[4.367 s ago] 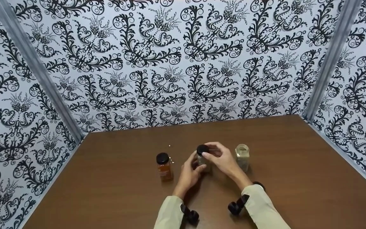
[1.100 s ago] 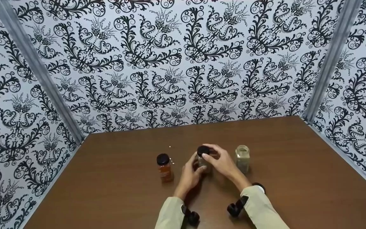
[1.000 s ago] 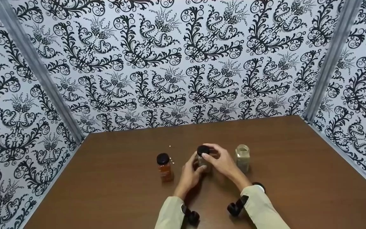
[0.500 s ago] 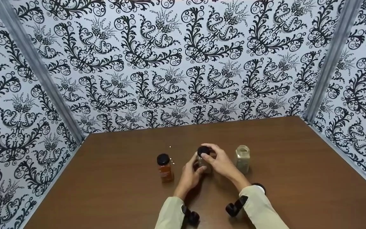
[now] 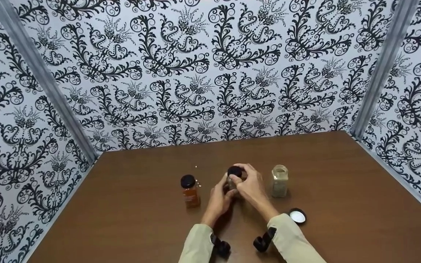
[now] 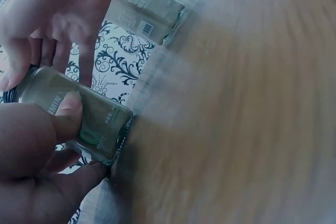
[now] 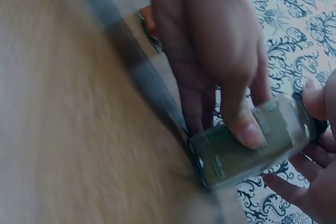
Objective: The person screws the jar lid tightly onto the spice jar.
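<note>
Between both hands, a glass spice jar [image 7: 231, 156] of greenish-brown powder stands on the table. My left hand [image 5: 216, 202] grips its body, with the thumb [image 6: 72, 107] across the label. The fingers and thumb of my right hand [image 5: 253, 187] hold its black screw lid [image 5: 235, 171] at the top. To the right stands an uncapped spice jar [image 5: 279, 182] of pale greenish powder. A loose black lid [image 5: 298, 216], white liner upward, lies near the right sleeve. On the left is a capped spice jar [image 5: 190, 193] with orange-red contents.
Small white crumbs [image 5: 198, 183] are scattered beside the orange-red jar. The brown table [image 5: 133, 204] runs back to patterned wall panels [image 5: 210, 87], which also rise at both sides. Black wrist cameras [image 5: 222, 249] are strapped over the sleeves.
The right wrist and forearm have swung left as the right hand turned about the lid, bringing the loose lid into full view. The left hand has kept its hold on the jar.
</note>
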{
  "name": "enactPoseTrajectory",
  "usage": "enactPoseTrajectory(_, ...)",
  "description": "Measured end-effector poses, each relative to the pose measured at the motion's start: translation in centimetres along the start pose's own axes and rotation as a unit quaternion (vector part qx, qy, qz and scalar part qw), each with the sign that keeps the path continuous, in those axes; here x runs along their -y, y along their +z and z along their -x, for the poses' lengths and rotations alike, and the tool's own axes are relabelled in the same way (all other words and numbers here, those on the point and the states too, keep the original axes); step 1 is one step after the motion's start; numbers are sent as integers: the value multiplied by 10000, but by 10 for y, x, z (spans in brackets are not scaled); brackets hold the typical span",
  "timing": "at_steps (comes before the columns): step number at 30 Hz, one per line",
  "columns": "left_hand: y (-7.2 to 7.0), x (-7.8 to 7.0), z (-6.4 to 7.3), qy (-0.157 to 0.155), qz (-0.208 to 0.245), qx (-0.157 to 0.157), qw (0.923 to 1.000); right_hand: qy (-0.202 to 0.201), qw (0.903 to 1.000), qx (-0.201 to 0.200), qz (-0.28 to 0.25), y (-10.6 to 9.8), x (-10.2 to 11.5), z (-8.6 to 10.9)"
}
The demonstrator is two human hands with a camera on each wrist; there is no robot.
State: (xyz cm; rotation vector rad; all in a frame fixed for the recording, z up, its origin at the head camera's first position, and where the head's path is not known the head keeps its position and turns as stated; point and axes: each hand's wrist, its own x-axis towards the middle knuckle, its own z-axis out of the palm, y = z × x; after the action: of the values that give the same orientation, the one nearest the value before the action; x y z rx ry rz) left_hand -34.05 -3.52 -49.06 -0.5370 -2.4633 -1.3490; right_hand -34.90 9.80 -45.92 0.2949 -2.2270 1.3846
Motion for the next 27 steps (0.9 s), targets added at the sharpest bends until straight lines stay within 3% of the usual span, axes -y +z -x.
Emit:
enactPoseTrajectory(6, -1, 1, -1, 1, 40, -24, 10000, -17, 9999, -144, -41, 2, 4, 2)
enactPoseTrajectory(12, 2, 3, 1, 57, 434, 71, 9990, -61, 9998, -182, -76, -2, 1, 4)
enactPoseTrajectory(17, 3, -1, -2, -146, 678, 21, 9976, -64, 9998, -108, -184, -5, 1, 5)
enactPoseTrajectory(22, 2, -6, -4, -211, 505, -71, 9985, 179, 9992, 184, -301, -12, 4, 3)
enactPoseTrajectory(27, -6, -8, -2, -575, 254, -87, 9980, 417, 9974, 500, -314, -26, 4, 2)
